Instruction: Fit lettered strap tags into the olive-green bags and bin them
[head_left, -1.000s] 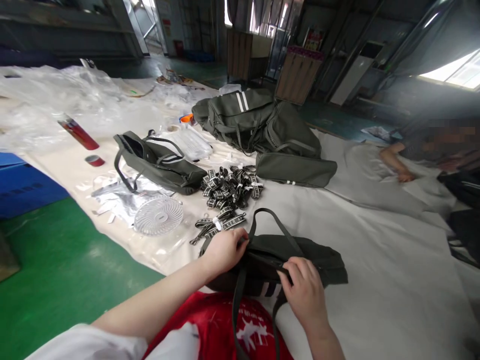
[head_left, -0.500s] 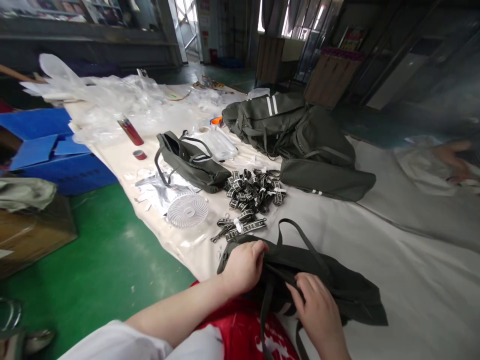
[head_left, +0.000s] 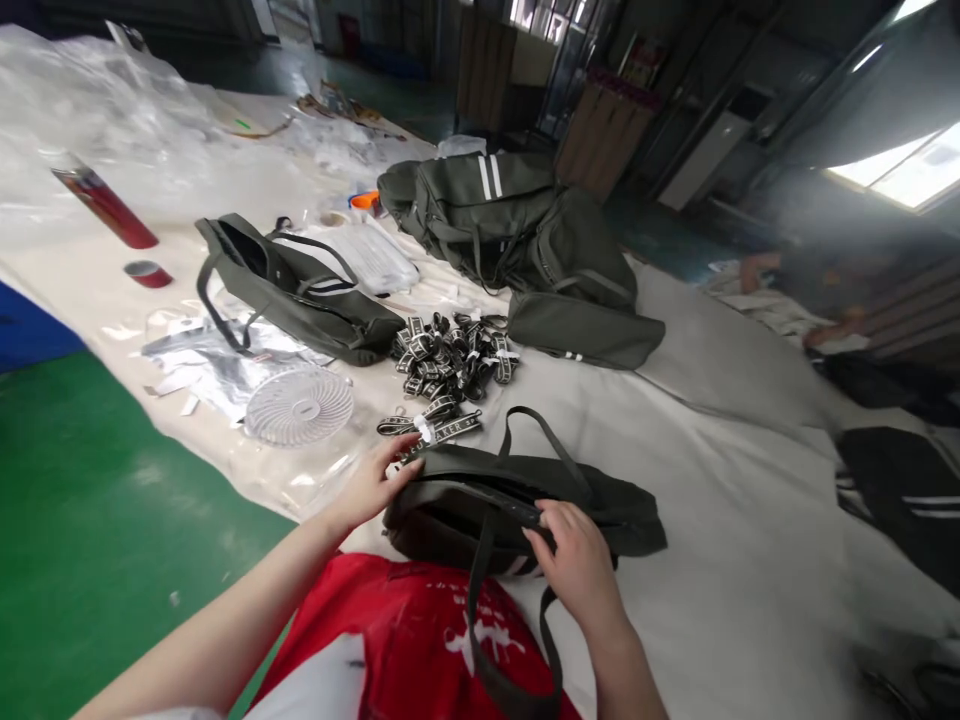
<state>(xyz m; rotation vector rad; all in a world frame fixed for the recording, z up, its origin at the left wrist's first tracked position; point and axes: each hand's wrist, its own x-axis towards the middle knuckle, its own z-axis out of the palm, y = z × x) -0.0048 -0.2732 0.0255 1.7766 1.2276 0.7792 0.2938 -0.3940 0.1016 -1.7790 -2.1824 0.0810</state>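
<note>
At lower centre of frame, the right hand (head_left: 574, 555) grasps the dark bag (head_left: 525, 476) by its opening edge; left hand (head_left: 379, 482) at bag's left end, grasp indeterminable.

View from one head-worn camera, looking forward and down: the person's hands (head_left: 574, 560) are close, at lower centre; the bench (head_left: 750, 520) stretches away beyond.

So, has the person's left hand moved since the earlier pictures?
Yes. Judged against the white fan, the left hand has shifted leftward, toward the fan, and is now at the near bag's left end.
</note>
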